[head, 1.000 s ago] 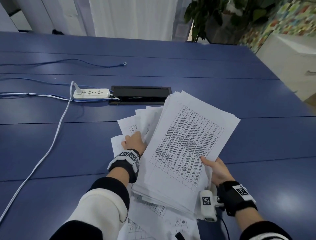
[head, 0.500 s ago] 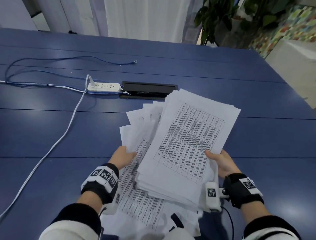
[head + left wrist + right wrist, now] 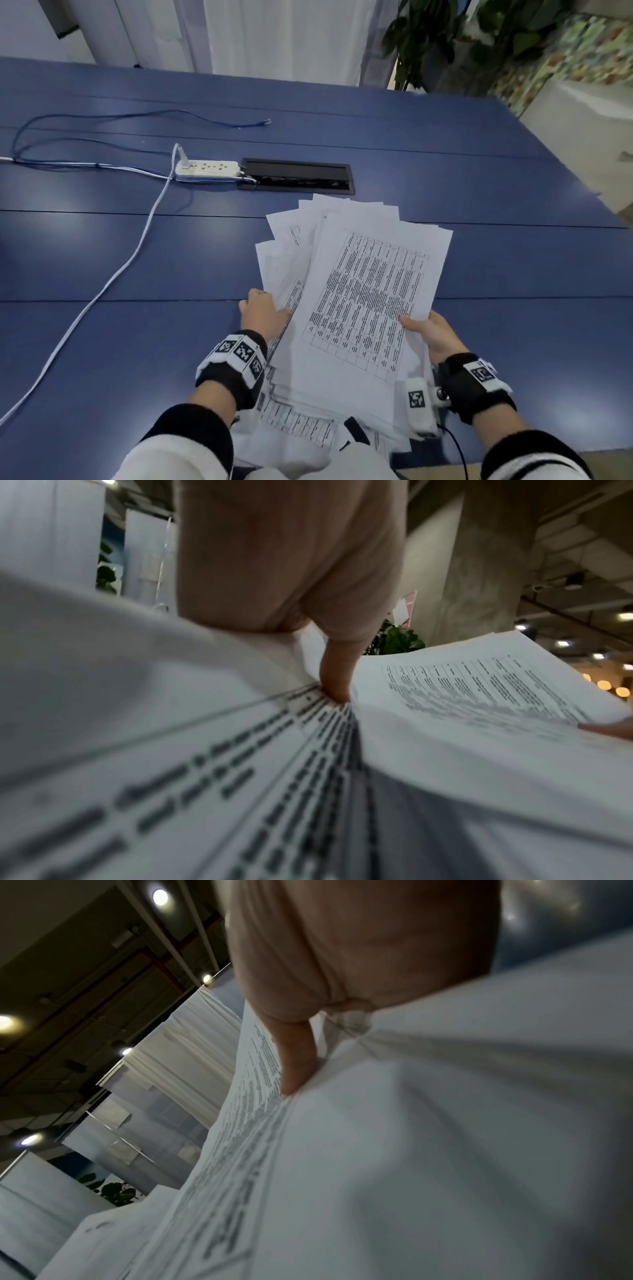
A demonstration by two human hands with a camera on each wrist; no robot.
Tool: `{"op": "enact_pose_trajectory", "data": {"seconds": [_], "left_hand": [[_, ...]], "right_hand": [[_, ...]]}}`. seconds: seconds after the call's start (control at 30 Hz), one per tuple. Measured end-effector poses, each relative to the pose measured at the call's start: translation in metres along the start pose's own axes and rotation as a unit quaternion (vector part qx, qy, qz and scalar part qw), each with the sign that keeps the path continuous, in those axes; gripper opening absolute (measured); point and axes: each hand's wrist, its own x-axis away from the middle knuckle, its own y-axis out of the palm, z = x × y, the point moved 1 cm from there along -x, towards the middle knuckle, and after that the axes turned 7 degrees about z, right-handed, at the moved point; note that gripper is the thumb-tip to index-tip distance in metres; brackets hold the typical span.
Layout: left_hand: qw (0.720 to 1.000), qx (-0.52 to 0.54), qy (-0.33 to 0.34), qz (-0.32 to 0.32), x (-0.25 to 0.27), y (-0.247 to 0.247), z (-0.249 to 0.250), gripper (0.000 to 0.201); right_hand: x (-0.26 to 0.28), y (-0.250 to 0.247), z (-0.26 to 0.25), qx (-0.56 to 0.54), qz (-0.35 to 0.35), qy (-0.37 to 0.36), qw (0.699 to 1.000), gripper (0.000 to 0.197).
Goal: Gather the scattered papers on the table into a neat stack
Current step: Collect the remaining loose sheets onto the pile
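A thick, uneven bundle of printed papers [image 3: 370, 294] is held above the near part of the blue table [image 3: 137, 260]. The top sheet carries a printed table. My right hand [image 3: 430, 330] grips the bundle's right edge, thumb on the top sheet [image 3: 294, 1064]. My left hand [image 3: 262, 317] holds a fan of sheets [image 3: 284, 263] that sticks out on the left under the bundle, its thumb on their printed face [image 3: 337, 674]. The fingers of both hands are hidden beneath the paper. More sheets [image 3: 301, 425] hang low by my body.
A white power strip [image 3: 207, 168] with a white cable [image 3: 113, 281] lies at the middle left beside a black recessed cable box [image 3: 296, 176]. Thin blue wires [image 3: 102, 118] loop behind it. A potted plant [image 3: 445, 41] and a white cabinet [image 3: 579, 137] stand at the far right.
My left hand drew back from the loose sheets on the table, lifted them and brought them under the bundle's left side. The bundle turned more upright. My right hand kept its grip.
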Motion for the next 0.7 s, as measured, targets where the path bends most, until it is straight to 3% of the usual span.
{"op": "enact_pose_trajectory", "data": {"seconds": [0.17, 0.33, 0.47, 0.6, 0.7], "left_hand": [[1.000, -0.001, 0.000, -0.008, -0.001, 0.000, 0.007, 0.035], [0.997, 0.063, 0.032, -0.025, -0.003, 0.000, 0.005, 0.027], [0.995, 0.081, 0.059, 0.010, 0.005, 0.001, 0.011, 0.020], [0.988, 0.142, 0.055, 0.035, 0.005, -0.003, 0.013, 0.027], [0.968, 0.251, 0.008, 0.021, -0.006, -0.016, 0.004, 0.040]], "right_hand": [[0.003, 0.002, -0.001, -0.002, 0.004, 0.001, 1.000, 0.043], [0.005, 0.000, -0.001, -0.013, -0.003, 0.004, 1.000, 0.041], [0.005, -0.003, 0.002, -0.025, -0.010, 0.002, 1.000, 0.040], [0.005, -0.005, 0.000, -0.037, -0.011, -0.001, 0.999, 0.037], [0.004, -0.004, -0.009, -0.036, -0.028, -0.008, 0.999, 0.035]]}}
